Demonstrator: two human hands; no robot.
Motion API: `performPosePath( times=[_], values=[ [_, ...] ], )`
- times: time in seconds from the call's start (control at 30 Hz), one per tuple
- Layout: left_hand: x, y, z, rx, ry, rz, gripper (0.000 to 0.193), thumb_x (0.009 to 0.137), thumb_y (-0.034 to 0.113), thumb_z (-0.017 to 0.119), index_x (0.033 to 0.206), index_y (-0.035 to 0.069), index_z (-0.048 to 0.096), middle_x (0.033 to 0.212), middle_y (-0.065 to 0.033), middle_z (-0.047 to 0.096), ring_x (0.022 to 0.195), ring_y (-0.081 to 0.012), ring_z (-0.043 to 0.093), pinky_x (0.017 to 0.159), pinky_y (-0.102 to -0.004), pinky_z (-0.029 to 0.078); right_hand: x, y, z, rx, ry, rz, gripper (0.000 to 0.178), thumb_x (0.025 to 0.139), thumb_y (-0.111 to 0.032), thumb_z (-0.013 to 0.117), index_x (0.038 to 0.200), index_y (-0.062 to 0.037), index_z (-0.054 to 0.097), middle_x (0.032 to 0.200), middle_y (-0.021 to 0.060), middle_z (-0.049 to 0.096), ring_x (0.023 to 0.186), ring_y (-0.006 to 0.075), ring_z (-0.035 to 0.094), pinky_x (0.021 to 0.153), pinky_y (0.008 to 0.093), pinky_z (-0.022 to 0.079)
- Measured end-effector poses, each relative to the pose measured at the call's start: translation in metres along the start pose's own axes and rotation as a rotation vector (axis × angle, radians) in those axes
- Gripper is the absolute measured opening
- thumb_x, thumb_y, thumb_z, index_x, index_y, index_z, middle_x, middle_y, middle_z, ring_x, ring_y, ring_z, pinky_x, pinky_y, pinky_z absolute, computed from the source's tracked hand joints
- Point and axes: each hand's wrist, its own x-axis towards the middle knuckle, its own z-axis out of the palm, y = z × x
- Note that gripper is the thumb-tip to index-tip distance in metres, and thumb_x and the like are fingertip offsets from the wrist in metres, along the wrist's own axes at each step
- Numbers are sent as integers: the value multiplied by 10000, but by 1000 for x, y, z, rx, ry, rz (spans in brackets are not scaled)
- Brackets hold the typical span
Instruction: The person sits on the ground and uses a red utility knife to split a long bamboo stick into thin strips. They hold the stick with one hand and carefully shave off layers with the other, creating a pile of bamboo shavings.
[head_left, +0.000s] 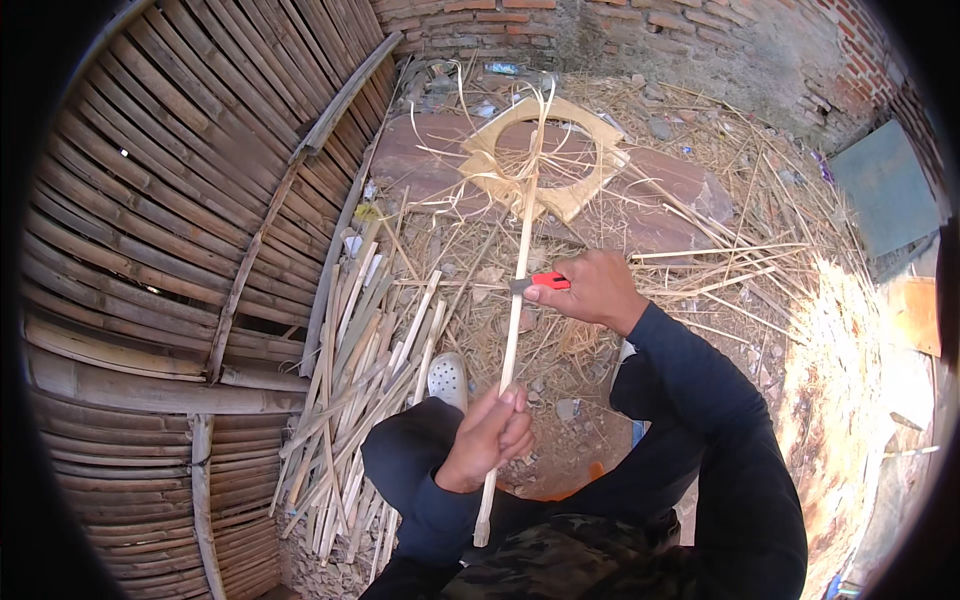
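Observation:
My left hand (488,437) is wrapped round the near part of a long pale bamboo strip (525,240), whose lower end sticks out below the fist. Farther up the strip, my right hand (598,288) grips a red-handled utility knife (548,283), its dark front end lying across the bamboo. The far end of the strip reaches over a wooden board with a large round hole (584,188). Thin curled shavings (455,150) stand up and spread around that far end. Whether the blade touches the bamboo is too small to tell.
Several cut bamboo strips (345,400) lie piled at my left, beside a slatted bamboo wall (170,210). A brown slab (685,185) lies under the holed board. Shavings and sticks litter the ground, and a brick wall (690,50) stands behind. A grey-green panel (888,190) leans at the right.

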Motion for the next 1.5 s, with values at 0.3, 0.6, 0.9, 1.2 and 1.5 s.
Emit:
performPosePath(
  times=[0.3, 0.6, 0.9, 1.2, 1.5],
  values=[
    [-2, 1, -10, 72, 12, 21, 210, 1032, 311, 357, 940, 128, 400, 533, 46, 271, 403, -74, 218, 471, -241, 245, -18, -25, 2, 59, -49, -181, 597, 714, -712, 623, 584, -129, 635, 494, 53, 562, 429, 254, 566, 416, 370, 407],
    [-2, 3, -4, 58, -13, 17, 206, 1040, 288, 349, 922, 123, 386, 547, 35, 285, 415, -74, 237, 431, -239, 225, 4, 10, 8, -77, 127, -59, 680, 754, -765, 526, 603, -114, 655, 484, 84, 568, 423, 267, 578, 435, 385, 451],
    [-7, -9, 1, 172, -161, -71, 221, 1043, 309, 358, 916, 130, 382, 577, 36, 287, 469, -68, 274, 452, -228, 236, 36, 73, -18, -87, 172, 443, 739, 831, -742, 434, 741, -59, 701, 629, 160, 639, 679, 342, 648, 639, 430, 490],
    [4, -6, -5, 76, 21, -22, 376, 1040, 369, 293, 789, 109, 396, 528, 8, 323, 376, -100, 277, 428, -248, 283, 13, 24, -15, 97, -73, 250, 702, 835, -728, 446, 716, -83, 696, 608, 157, 620, 613, 342, 633, 560, 441, 476],
    [9, -6, -7, -98, 79, 2, 472, 1039, 392, 276, 672, 112, 374, 500, 6, 327, 347, -103, 261, 396, -252, 265, -24, -24, -3, 103, -77, -86, 582, 775, -667, 598, 628, -107, 657, 497, 118, 557, 457, 314, 571, 441, 402, 426]
  ],
)
